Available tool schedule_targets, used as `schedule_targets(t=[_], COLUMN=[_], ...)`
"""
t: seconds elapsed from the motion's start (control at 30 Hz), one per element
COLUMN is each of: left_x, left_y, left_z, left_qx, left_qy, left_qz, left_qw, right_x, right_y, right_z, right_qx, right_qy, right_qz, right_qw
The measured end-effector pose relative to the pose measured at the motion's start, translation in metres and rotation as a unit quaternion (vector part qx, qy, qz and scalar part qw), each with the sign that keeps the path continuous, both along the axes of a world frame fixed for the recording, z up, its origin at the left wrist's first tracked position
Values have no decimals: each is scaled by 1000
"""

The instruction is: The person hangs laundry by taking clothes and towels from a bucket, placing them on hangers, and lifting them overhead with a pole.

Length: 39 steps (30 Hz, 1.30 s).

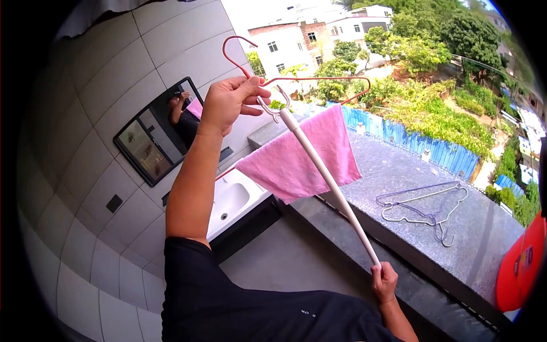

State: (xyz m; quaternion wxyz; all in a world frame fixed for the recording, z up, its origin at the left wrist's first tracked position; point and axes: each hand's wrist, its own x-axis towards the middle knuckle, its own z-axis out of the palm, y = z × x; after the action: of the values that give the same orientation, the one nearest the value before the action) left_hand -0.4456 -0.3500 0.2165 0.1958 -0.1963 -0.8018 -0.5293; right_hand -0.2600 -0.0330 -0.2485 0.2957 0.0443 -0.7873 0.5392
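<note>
My left hand (228, 102) is raised at the upper middle, its fingers closed on the neck of a red clothes hanger (319, 78). A pink towel (302, 154) hangs folded over the hanger. At the lower right my right hand (385, 282) grips the bottom end of a long white pole (322, 165). The pole slants up to the left in front of the towel. Its forked hook end is right by the fingers of my left hand; I cannot tell whether the fork touches the hanger.
Two thin hangers (424, 211) lie on a grey stone ledge (393, 165) to the right. A red bucket (519, 268) stands at the right edge. On the left are a white sink (233, 199) and a mirror (154, 137) on a tiled wall. Trees and buildings are beyond the ledge.
</note>
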Motion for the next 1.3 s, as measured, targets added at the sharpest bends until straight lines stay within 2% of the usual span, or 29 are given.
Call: schedule_targets(t=[0.27,0.43,0.57,0.67,0.7,0.73,0.8,0.87,0.93,0.97,1.0,1.03,1.07,1.13,1.2,1.27,1.3], left_x=[28,49,63,98,104,116,145,180,209,221,232,226,217,243,253,269,275], left_y=[43,65,81,94,91,91,86,88,101,106,109,107,106,111,110,98,92], left_z=[14,30,39,39,33,28,13,-28,-71,-100,-123,-158,-187,-200,-219,-218,-217], left_qx=[-5,-15,-27,-229,-254,-263,-255,-273,-266,-270,-321,-275,-235,-215,-26,15,-9], left_qy=[6,-1,1,169,260,389,578,574,501,377,251,210,160,47,-72,-161,-133], left_qz=[-18,-27,-45,92,175,208,224,192,29,-5,-38,-96,-164,-195,-298,-346,-371], left_qw=[1000,1000,999,954,915,858,742,748,823,886,912,933,945,956,951,924,919], right_x=[1,-3,-6,-5,-7,-6,0,10,26,31,39,48,58,81,113,147,159], right_y=[24,36,48,48,46,44,40,30,21,16,7,-2,-12,-24,-40,-55,-62], right_z=[0,3,-2,3,3,4,16,35,54,57,57,60,61,67,83,89,89], right_qx=[-35,-46,-66,-96,-93,-111,-142,-168,-192,-184,-179,-216,-219,-213,-173,-129,-103], right_qy=[14,64,46,44,55,51,37,53,66,84,102,90,85,71,97,130,162], right_qz=[13,-28,1,34,31,42,78,116,146,143,136,154,161,173,152,117,77], right_qw=[999,997,997,994,994,992,986,978,968,969,969,960,959,959,968,976,978])
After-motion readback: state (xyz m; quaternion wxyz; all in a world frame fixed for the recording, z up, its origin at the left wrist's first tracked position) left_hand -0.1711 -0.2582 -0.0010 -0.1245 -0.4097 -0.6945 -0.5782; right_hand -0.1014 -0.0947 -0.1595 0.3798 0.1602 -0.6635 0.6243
